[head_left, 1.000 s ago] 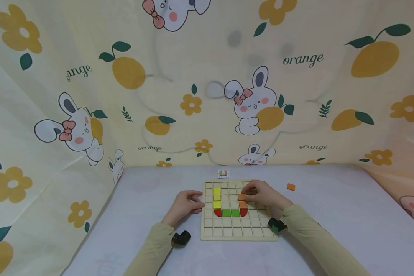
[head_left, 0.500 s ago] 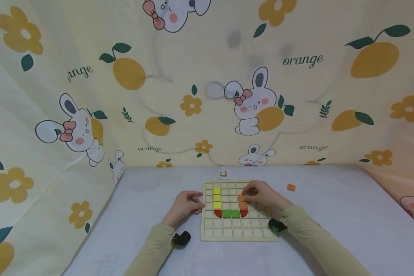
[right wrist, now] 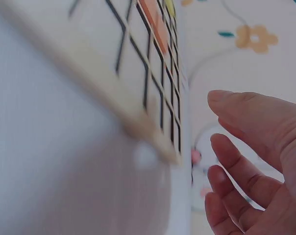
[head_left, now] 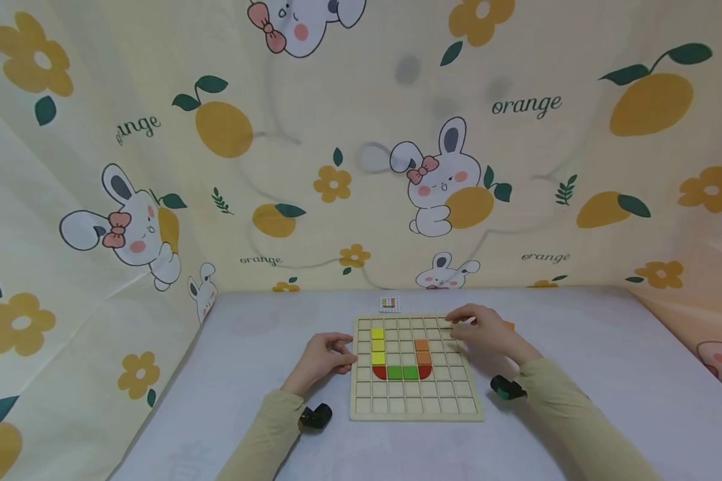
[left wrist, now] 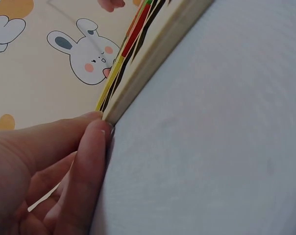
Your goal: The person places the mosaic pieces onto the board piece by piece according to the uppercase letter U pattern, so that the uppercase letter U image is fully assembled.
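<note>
A pale wooden grid board (head_left: 417,405) lies on the table. In its grid sit a column of yellow tiles (head_left: 378,345), two green tiles (head_left: 402,372), red rounded corner tiles (head_left: 380,372) and two orange tiles (head_left: 423,352). My left hand (head_left: 321,357) touches the board's left edge with thumb and finger; the left wrist view shows these fingertips (left wrist: 96,128) against the rim. Over the board's upper right edge hovers my right hand (head_left: 487,332), fingers apart and holding nothing. Beyond it a loose orange tile (head_left: 509,325) shows, partly hidden by that hand.
Behind the board a small pattern card (head_left: 389,304) lies on the table, printed with a coloured U shape. A patterned cloth (head_left: 337,133) with rabbits and oranges hangs at the back and sides. White covering spreads over the table (head_left: 247,314).
My right hand has let go of the upper orange tile, which lies in the grid, and has moved right toward the loose orange tile. The left hand stays at the board's edge.
</note>
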Demonstrator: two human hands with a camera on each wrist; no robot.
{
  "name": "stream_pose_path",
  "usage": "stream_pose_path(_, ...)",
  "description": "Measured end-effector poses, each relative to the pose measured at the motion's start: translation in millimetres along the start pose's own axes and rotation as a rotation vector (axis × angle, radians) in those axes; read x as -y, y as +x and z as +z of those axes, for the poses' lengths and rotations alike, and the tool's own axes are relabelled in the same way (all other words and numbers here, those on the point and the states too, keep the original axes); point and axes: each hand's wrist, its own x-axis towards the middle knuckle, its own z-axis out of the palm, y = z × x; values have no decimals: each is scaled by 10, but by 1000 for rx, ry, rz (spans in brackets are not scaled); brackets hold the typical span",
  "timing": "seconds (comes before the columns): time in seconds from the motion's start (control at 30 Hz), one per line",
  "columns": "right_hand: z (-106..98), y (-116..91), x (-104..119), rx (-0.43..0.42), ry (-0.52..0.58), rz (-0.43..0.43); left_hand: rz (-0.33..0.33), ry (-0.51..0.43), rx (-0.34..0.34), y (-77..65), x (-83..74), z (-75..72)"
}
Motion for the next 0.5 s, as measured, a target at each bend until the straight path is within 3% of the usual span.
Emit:
stream_pose_path(0.23, -294, -127, -248, -47, -35, 7, -7, 11, -9, -8, -6, -1)
stream_pose_path(0.5, -473, -279, -494, -64, -53, 92, 4, 15, -2, -16, -23, -2)
